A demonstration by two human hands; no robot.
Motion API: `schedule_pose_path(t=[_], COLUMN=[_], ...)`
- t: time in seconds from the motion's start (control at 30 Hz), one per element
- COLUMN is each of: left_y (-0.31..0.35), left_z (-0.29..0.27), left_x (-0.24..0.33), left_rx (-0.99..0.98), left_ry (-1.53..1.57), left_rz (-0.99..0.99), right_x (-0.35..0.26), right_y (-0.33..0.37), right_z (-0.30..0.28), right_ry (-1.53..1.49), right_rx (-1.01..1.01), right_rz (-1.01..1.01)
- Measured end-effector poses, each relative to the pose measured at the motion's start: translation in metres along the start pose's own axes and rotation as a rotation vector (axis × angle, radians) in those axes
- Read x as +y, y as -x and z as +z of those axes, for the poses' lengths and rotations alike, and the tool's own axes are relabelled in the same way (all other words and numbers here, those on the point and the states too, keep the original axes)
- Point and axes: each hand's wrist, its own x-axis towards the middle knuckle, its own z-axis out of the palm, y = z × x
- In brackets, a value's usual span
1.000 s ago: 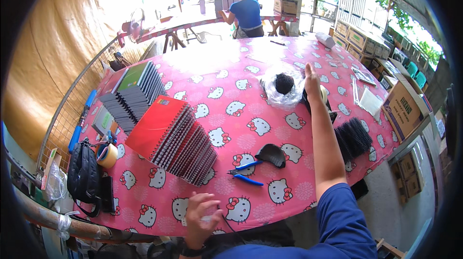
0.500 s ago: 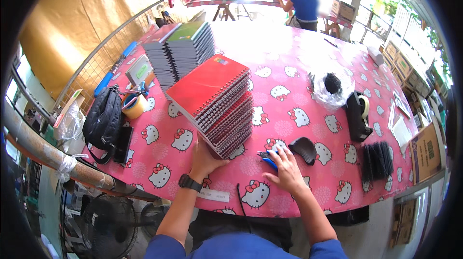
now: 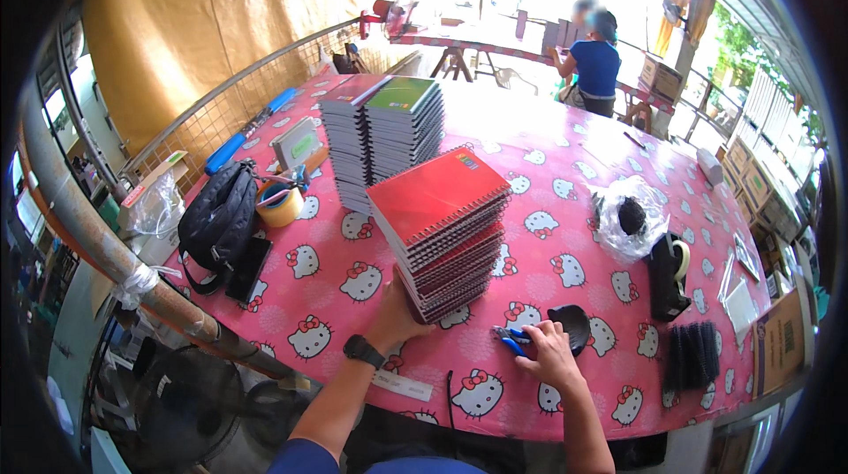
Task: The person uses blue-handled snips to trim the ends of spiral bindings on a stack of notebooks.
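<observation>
A tall stack of spiral-bound notebooks with red covers [image 3: 442, 196] stands in front of me, its upper part skewed against the lower. My left hand [image 3: 399, 319] holds the stack's lower near corner, thumb along the front; its other fingers are partly hidden by the notebooks. On the table to the right, my right hand [image 3: 549, 352] has its fingers closed around small blue-handled pliers [image 3: 511, 343], jaws pointing left. A black, curved dish-like piece [image 3: 571, 327] lies just beyond that hand. Behind the red stack are two taller piles of notebooks, one topped with a green cover [image 3: 402, 96].
On the left lie a black bag [image 3: 219, 218], a phone [image 3: 250, 269] and a tape roll [image 3: 281, 207]. To the right are a plastic-wrapped black coil [image 3: 631, 216], a tape dispenser [image 3: 669, 280] and black spiral coils [image 3: 692, 356]. A person in blue [image 3: 595, 68] works at a far table.
My right hand's fingers have closed onto the pliers; before, they were spread out over them. The whole view has shifted, with the table lower in it. My left hand stays at the stack.
</observation>
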Motion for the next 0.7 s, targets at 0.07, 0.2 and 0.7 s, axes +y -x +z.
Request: schedule_pose_path(t=[0.07,0.2,0.7], left_y=[0.0,0.012,-0.126], left_z=[-0.01,-0.023,-0.146], left_x=[0.0,-0.02,0.186], left_rx=[-0.091,0.017,-0.438], left_ry=[0.084,-0.231,-0.582], left_rz=[-0.063,0.081,0.1], right_x=[-0.003,-0.004,-0.138], right_y=[0.0,0.012,-0.033], right_z=[0.009,0.016,-0.066], right_ry=[-0.35,-1.72,-0.804], right_rx=[0.027,0.095,0.407], right_rz=[0.076,0.317,-0.492])
